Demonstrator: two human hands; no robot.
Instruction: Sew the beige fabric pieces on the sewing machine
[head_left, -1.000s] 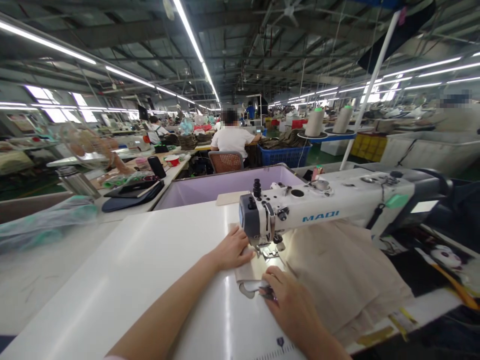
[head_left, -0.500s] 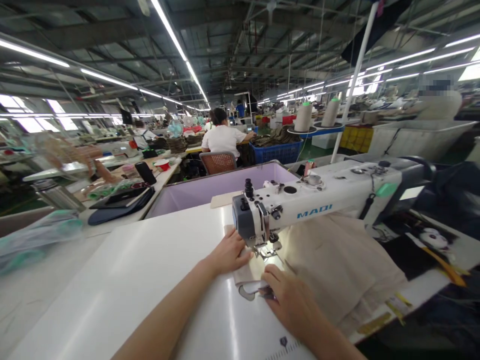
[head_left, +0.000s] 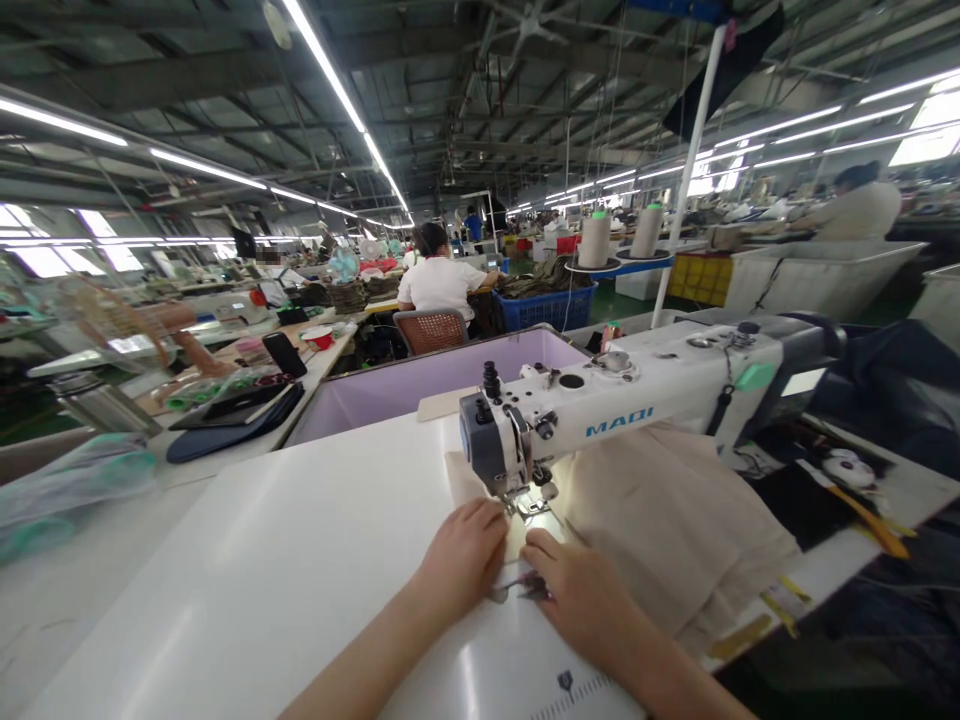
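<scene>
1. We find beige fabric [head_left: 675,530] beneath the sewing machine's [head_left: 645,400] arm.
2. Left hand [head_left: 466,550], partly curled, touches the fabric; grip unclear.
3. Right hand [head_left: 581,590], loosely curled, rests rightward; we cannot tell its grip.

Beige fabric [head_left: 667,530] is laid out around both hands. Its broadest part is spread to the right of the right hand [head_left: 577,590], loosely folded and rumpled, and is partly covered by the arm of the sewing machine [head_left: 622,405]. A flatter, brightly lit part is set between the hands, touched at its edges by the fingers of the left hand [head_left: 465,550] and the right, and a pale corner is seen just beyond the left hand. The machine, white with a dark grey head and blue lettering, is stood upright beyond the hands, its presser foot [head_left: 534,507] placed just ahead of the gap between them. Under the right fingertips a small metal piece [head_left: 532,587] is partly hidden; whether it is gripped cannot be told.
</scene>
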